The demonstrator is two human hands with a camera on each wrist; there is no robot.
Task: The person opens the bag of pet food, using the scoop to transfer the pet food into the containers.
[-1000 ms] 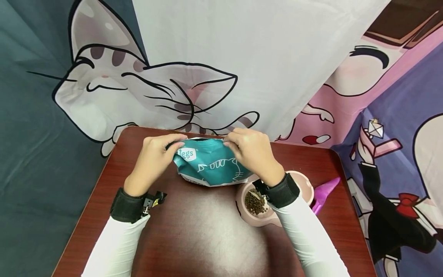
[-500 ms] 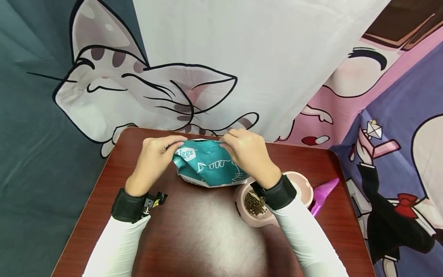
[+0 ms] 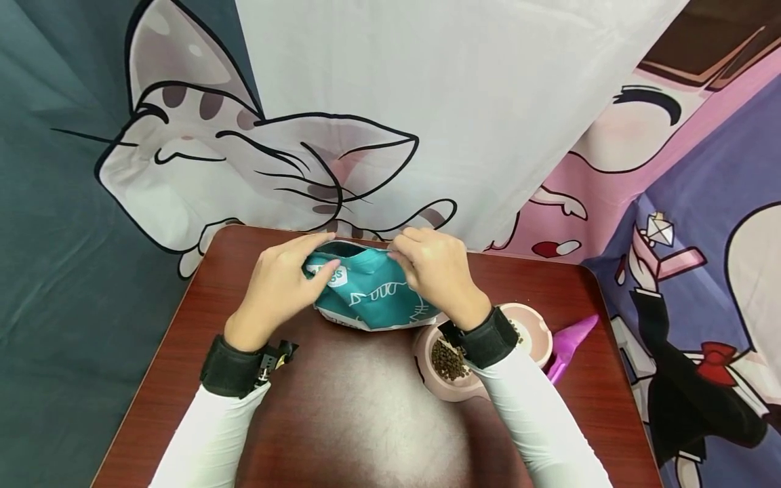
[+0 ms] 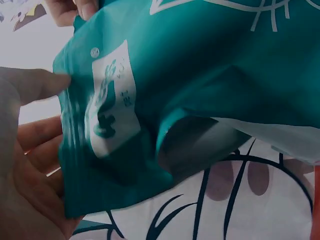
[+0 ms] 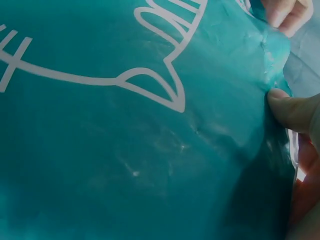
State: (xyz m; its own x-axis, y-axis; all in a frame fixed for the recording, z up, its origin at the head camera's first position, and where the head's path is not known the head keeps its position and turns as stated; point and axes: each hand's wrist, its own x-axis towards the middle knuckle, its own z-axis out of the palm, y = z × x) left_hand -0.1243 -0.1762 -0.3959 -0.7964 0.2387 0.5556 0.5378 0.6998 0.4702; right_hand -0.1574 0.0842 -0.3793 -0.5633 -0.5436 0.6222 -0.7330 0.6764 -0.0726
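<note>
A teal zip-top pet food bag (image 3: 384,291) with a white cat drawing stands near the back of the table, its mouth partly gaping at the left. My left hand (image 3: 277,285) is at the bag's left top corner, thumb in front and fingers behind, spread apart. In the left wrist view the thumb (image 4: 42,85) is at the ridged zip edge, with the fingers (image 4: 42,150) behind the bag. My right hand (image 3: 436,271) pinches the top edge farther right. In the right wrist view its thumb (image 5: 292,111) presses on the front of the bag.
A pink double bowl (image 3: 436,386) stands under my right wrist, brown kibble (image 3: 448,359) in its near left side. Beyond the wrist shows its other side, partly hidden. A purple scoop (image 3: 567,346) lies right of it. Cat-printed cloth hangs behind the table.
My left hand has loosened its pinch, thumb and fingers parting, and the bag's mouth gapes wider at the left. My right hand has shifted slightly left along the top edge.
</note>
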